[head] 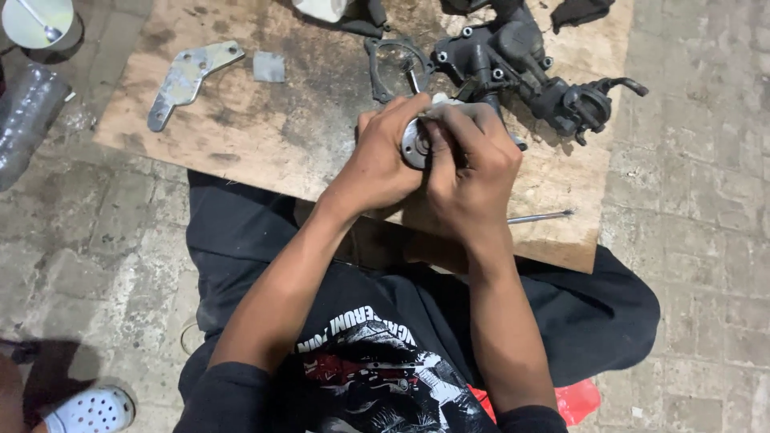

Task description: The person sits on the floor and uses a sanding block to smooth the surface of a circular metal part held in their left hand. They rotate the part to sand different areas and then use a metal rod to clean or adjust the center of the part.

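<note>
Head view: both hands meet over the middle of the wooden board (pixel 265 136), toward its near edge. The left hand (pixel 377 156) is closed around a small round metal part (pixel 415 144), whose flat circular face shows between thumb and fingers. The right hand (pixel 473 164) is curled tight against the same part from the other side, fingertips pressed on its face; whether it also holds a tool cannot be told. The part sits between the two hands, touching both, neither hand nearer; its round face points up toward the camera. Just beyond the hands, at the board's far right corner, lies a dark cast housing (pixel 529 68) with several ports, and beside it a thin dark gasket (pixel 385 68). A thin metal rod (pixel 541 216) lies near the right edge. A grey metal bracket (pixel 188 80) lies toward the far left corner. Off the board, at the upper left, stands a round metal container (pixel 40 24); what it holds is unclear.
</note>
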